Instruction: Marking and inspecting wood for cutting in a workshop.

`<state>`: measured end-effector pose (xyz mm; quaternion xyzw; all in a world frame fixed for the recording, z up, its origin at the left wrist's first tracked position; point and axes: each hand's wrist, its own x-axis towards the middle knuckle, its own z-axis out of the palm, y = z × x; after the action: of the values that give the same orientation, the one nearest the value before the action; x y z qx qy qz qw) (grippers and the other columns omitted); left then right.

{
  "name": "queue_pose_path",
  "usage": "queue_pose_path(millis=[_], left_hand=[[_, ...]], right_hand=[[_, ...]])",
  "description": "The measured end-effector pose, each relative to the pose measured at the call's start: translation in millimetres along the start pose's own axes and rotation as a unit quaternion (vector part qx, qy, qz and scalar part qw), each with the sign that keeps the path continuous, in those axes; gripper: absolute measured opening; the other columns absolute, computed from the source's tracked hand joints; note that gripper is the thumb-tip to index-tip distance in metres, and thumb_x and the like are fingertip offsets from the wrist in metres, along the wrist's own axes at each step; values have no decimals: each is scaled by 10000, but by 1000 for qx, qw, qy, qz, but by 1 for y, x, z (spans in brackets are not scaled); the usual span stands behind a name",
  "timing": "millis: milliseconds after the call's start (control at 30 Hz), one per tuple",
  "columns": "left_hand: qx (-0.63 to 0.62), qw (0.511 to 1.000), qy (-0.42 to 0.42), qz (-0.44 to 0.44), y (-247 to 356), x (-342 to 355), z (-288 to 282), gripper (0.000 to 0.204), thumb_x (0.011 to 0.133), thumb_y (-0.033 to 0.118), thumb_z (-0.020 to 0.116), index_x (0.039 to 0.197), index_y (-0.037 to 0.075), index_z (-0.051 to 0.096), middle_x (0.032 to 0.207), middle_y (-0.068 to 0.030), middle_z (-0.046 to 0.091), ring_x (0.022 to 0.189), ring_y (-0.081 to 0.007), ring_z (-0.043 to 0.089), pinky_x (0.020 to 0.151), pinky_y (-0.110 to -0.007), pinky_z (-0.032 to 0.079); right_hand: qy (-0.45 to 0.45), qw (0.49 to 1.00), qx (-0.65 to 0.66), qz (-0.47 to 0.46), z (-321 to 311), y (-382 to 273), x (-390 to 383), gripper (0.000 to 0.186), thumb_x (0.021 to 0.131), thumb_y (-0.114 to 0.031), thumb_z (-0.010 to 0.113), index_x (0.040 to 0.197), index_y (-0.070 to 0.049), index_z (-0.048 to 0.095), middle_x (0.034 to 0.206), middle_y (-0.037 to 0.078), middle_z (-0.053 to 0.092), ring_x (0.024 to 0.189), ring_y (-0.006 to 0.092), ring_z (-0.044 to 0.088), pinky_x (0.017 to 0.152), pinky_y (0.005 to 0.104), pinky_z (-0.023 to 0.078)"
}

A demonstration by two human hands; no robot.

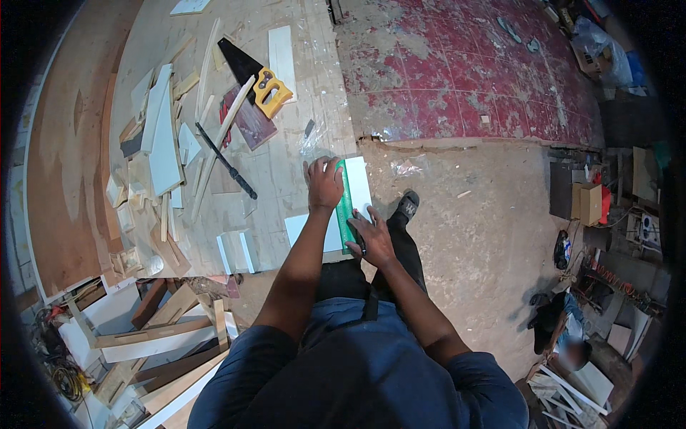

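Note:
My left hand (pixel 325 184) presses the top of a green ruler (pixel 345 207) against a white board (pixel 358 179), fingers bent over it near the board's upper end. My right hand (pixel 370 238) is closed on a dark slim marking tool (pixel 363 247), beside the ruler's lower part. A second white board (pixel 304 230) lies left of the ruler at the bench's edge. Further up the bench (pixel 271 143) lie a handsaw with a yellow handle (pixel 270 91), a long black bar (pixel 227 161) and a reddish-brown offcut (pixel 250 129).
Wood strips and white offcuts (pixel 161 129) cover the bench's left part; more scrap timber (pixel 157 336) is piled at lower left. A red tiled surface (pixel 464 71) adjoins the bench. Cartons (pixel 587 200) and clutter line the right, where another person (pixel 572 325) is low down.

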<state>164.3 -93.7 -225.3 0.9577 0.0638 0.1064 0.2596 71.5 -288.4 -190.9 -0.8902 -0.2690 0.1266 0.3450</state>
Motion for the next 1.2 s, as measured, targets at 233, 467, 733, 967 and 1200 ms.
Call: queue_pose_path(millis=[233, 467, 733, 967, 1200], left_hand=[[-1, 1000, 1, -6, -1, 0, 2, 288, 946, 254, 578, 1199, 127, 631, 1190, -114, 551, 1216, -334, 489, 1166, -622, 218], [6, 1000, 5, 3, -2, 0, 3, 295, 944, 273, 583, 1199, 134, 636, 1185, -99, 554, 1209, -326, 492, 1166, -622, 216], [17, 1000, 5, 15, -1, 1, 0, 310, 923, 302, 630, 1190, 146, 650, 1166, -97, 571, 1194, -328, 508, 1132, -646, 249], [32, 999, 0, 8, 4, 2, -1, 324, 924, 331, 638, 1198, 158, 653, 1161, -89, 573, 1195, -317, 509, 1139, -641, 239], [32, 999, 6, 12, 3, 1, 0, 308, 929, 316, 629, 1194, 159, 650, 1161, -97, 575, 1187, -324, 513, 1134, -639, 251]], right_hand=[[17, 1000, 5, -14, 3, 1, 1, 636, 765, -280, 792, 1338, -118, 569, 1498, 122, 488, 1401, 450, 355, 1139, 538, 320], [15, 1000, 6, 2, 5, -1, -2, 642, 771, -290, 789, 1349, -119, 568, 1501, 121, 486, 1413, 429, 350, 1150, 538, 308], [7, 1000, 9, 0, 5, 1, -3, 630, 797, -320, 773, 1354, -110, 566, 1505, 135, 479, 1435, 422, 328, 1147, 544, 303], [31, 999, 6, -13, 3, -1, -1, 639, 773, -318, 812, 1326, -109, 571, 1427, 151, 552, 1392, 444, 379, 1136, 535, 325], [17, 1000, 17, -4, 1, -1, -1, 635, 779, -282, 792, 1344, -100, 567, 1481, 150, 501, 1420, 434, 350, 1156, 526, 302]])
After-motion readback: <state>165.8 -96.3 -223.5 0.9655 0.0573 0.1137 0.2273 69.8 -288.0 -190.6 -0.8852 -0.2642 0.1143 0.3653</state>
